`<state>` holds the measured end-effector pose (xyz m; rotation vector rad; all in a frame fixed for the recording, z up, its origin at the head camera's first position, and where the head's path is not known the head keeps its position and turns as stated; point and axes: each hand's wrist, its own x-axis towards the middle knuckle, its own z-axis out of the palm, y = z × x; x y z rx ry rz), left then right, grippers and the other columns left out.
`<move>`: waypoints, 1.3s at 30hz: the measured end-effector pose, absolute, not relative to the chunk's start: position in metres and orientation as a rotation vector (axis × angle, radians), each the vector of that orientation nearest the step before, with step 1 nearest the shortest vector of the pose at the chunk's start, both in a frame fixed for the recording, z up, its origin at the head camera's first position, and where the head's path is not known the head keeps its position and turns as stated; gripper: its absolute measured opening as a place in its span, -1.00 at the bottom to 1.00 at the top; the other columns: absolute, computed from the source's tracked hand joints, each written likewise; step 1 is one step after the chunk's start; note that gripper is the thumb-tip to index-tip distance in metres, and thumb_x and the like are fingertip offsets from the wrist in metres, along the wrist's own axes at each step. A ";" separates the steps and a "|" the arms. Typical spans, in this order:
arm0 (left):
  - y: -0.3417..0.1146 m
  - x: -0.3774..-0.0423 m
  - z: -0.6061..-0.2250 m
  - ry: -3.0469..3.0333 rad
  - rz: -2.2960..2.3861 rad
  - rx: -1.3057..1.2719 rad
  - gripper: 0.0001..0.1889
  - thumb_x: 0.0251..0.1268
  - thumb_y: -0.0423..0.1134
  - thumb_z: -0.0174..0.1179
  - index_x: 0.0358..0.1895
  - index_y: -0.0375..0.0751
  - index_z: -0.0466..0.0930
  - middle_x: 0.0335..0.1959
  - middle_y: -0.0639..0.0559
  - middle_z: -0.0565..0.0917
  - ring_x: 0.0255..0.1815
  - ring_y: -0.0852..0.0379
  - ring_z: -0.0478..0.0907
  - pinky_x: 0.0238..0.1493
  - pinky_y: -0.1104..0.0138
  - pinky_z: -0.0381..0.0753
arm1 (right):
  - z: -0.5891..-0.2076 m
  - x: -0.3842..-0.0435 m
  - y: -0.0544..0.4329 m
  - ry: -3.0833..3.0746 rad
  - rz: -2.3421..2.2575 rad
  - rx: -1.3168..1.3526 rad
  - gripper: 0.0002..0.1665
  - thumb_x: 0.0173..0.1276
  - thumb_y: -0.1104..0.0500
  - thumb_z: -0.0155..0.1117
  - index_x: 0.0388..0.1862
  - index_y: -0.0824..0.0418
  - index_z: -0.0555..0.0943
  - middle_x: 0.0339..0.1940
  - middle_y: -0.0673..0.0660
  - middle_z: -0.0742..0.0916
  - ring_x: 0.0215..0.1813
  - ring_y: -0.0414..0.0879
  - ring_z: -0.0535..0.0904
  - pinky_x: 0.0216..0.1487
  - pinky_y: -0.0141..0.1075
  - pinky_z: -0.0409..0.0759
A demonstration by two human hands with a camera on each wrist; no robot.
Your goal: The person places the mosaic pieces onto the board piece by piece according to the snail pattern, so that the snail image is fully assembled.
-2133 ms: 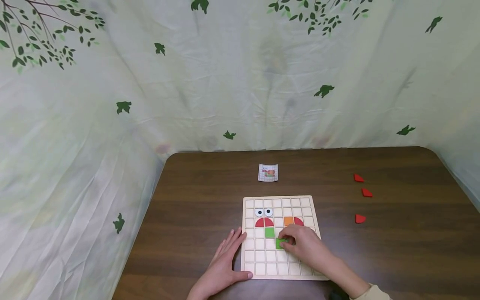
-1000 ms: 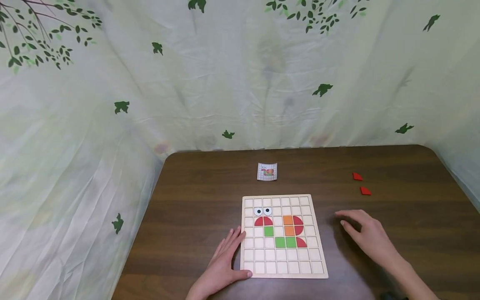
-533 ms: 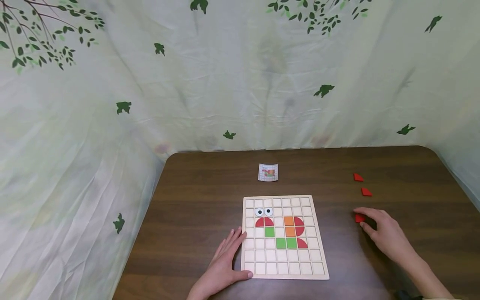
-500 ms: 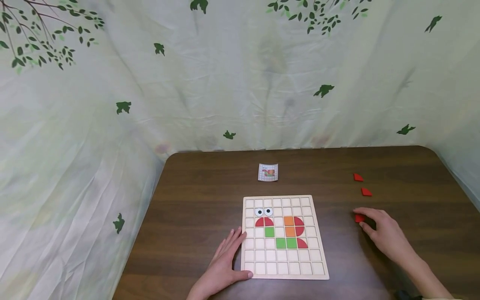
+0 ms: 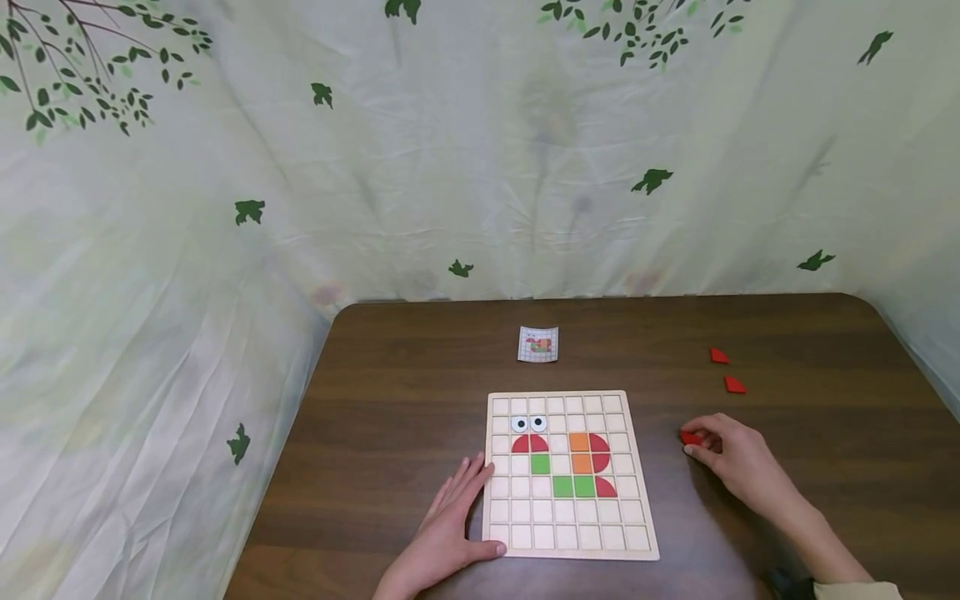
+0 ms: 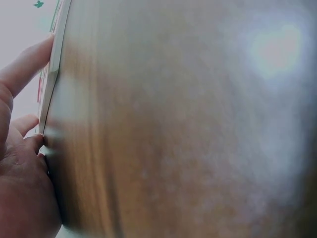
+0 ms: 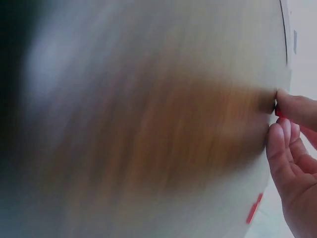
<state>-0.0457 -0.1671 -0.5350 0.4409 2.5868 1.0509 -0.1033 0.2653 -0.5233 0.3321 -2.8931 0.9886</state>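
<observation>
My right hand (image 5: 742, 467) pinches a red quarter-circle tile (image 5: 690, 437) between thumb and fingertips, over the table to the right of the board; a sliver of the red tile (image 7: 279, 113) shows between the fingers in the right wrist view. A pale wooden grid board (image 5: 570, 537) lies in front of me. My left hand (image 5: 438, 533) rests along its left side, fingers extended at the edge and thumb at the near left corner. On the board sit two eye tiles (image 5: 528, 423), several red quarter-circle tiles (image 5: 605, 487), orange squares (image 5: 581, 463) and green squares (image 5: 562, 487).
Two more red tiles (image 5: 735, 385) lie on the brown table (image 5: 405, 375) at the right. Beyond the board is a small card (image 5: 537, 344) printed with a coloured grid picture. A pale curtain (image 5: 480, 167) with leaf prints hangs behind the table.
My right hand let go of a green square on the board, moved right to the nearest red tile, took hold of it and has carried it a little left. My left hand has stayed put.
</observation>
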 end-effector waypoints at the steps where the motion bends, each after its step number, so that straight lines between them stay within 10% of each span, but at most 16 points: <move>1: -0.167 -0.045 -0.535 2.591 1.058 0.452 0.02 -0.06 0.12 0.49 0.53 0.06 0.17 0.59 0.12 0.02 0.59 0.01 -0.19 0.45 -0.12 -0.16 | -0.523 -0.104 0.262 -2.893 0.998 0.333 -0.74 0.13 0.31 0.51 -0.19 0.13 0.71 -0.34 -0.09 0.62 -0.36 -0.28 0.52 -0.36 -0.36 0.56; 39: -0.168 -0.046 -0.537 2.611 1.070 0.490 0.02 -0.04 0.10 0.49 0.53 0.00 0.17 0.59 0.08 0.03 0.59 0.00 -0.17 0.45 -0.09 -0.15 | -0.517 -0.099 0.098 -2.906 1.439 0.796 -0.89 0.21 0.15 0.48 -0.38 -0.08 0.70 -0.55 -0.26 0.62 -0.44 -0.33 0.50 -0.38 -0.39 0.51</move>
